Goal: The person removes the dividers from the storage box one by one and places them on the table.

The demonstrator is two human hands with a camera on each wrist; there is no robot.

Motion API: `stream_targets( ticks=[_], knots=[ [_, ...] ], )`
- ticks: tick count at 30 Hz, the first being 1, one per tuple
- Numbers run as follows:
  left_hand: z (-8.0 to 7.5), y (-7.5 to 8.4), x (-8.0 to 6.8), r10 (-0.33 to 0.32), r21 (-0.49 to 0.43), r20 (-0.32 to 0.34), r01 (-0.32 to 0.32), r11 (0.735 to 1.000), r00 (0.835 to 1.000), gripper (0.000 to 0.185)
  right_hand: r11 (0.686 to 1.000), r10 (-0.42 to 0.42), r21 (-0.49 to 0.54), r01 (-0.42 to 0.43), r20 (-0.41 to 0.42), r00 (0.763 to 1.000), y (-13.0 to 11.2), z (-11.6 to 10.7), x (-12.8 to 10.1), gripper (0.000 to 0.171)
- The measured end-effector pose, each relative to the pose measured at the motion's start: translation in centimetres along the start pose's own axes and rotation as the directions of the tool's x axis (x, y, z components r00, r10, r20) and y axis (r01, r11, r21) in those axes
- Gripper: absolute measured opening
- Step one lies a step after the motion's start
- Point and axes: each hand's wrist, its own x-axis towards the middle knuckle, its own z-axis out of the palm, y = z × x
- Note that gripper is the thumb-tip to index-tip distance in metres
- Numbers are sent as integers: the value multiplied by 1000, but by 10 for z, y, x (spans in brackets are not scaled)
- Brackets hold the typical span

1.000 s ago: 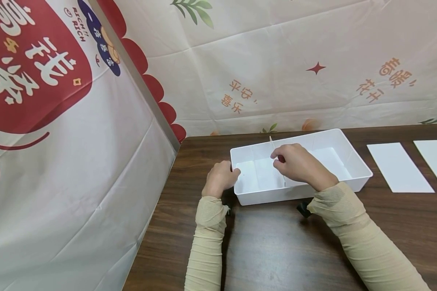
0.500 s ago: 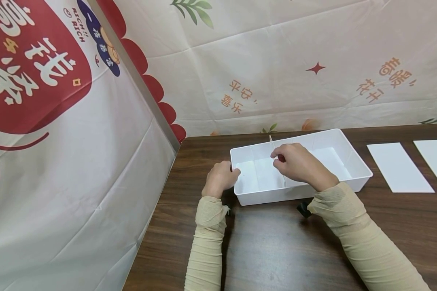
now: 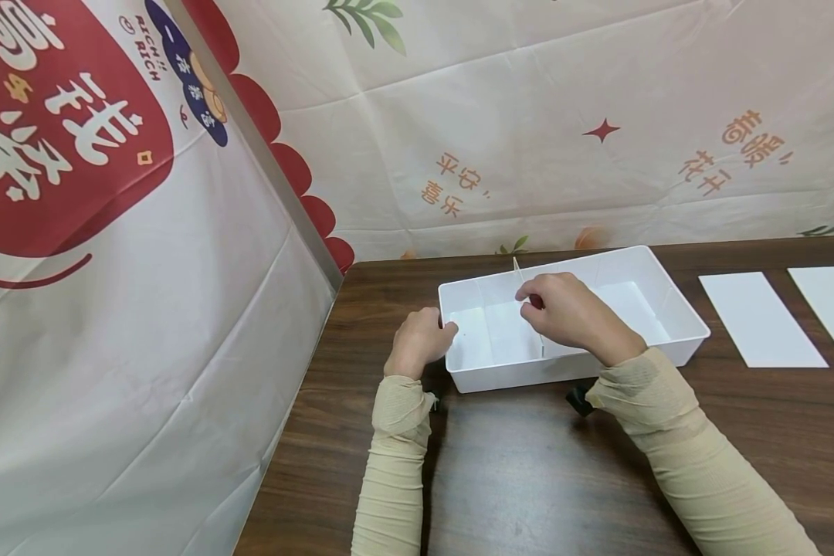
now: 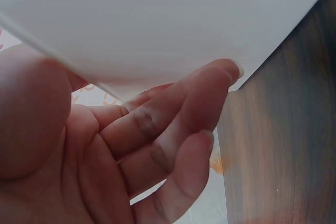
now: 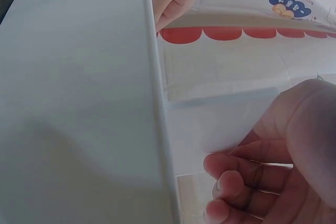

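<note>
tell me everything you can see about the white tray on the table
The white tray is a shallow rectangular bin, plastic by its look, with a thin flat rim and sloping walls. It sits upright on the dark wooden table, near the back left corner. A thin white divider stands inside it, front to back. The left hand grips its left end; the right hand pinches the divider's top edge. Nothing else shows inside it.

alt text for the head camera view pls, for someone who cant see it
A person's right hand pinches a thin white divider panel standing upright inside a white rectangular plastic tray, while the left hand grips the tray's left end. The tray sits on a dark brown wooden table, with two flat white sheets to its right and a printed cloth backdrop behind.
</note>
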Motion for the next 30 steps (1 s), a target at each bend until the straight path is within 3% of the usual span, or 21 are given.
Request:
stream_targets(
  ticks=[30],
  knots=[
    [0, -1, 0, 25, 6, -7, -25, 1000, 1000, 24, 1000, -27, 6, 27, -42, 999, 0, -2, 0, 27]
  ],
)
